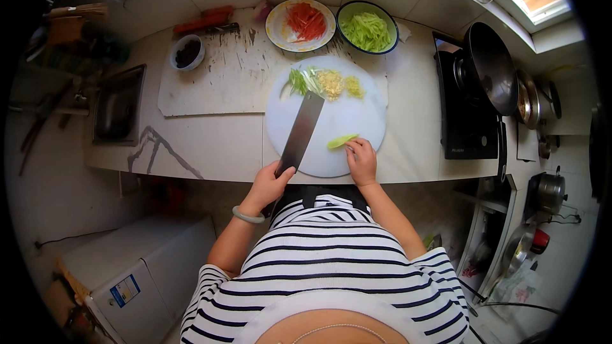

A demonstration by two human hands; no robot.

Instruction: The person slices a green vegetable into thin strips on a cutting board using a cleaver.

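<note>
My left hand (268, 184) grips the handle of a cleaver (302, 131). Its broad blade slants over a round white cutting board (351, 117), the tip close to the sliced scallion. On the near right of the board, the fingertips of my right hand (362, 162) pinch one end of a pale green vegetable piece (341, 141). Across the board's far part lie shredded scallion greens (297, 81), paler scallion strips (311, 76), a heap of minced garlic (330, 83) and a smaller yellowish minced heap (354, 87), perhaps ginger.
Behind the board are a plate of carrot shreds (306, 21) and a bowl of green shreds (367, 32). A small bowl (198, 55) with dark pieces stands left, past it a sink (116, 105). At right, a wok (492, 69) rests on a black cooktop (466, 136).
</note>
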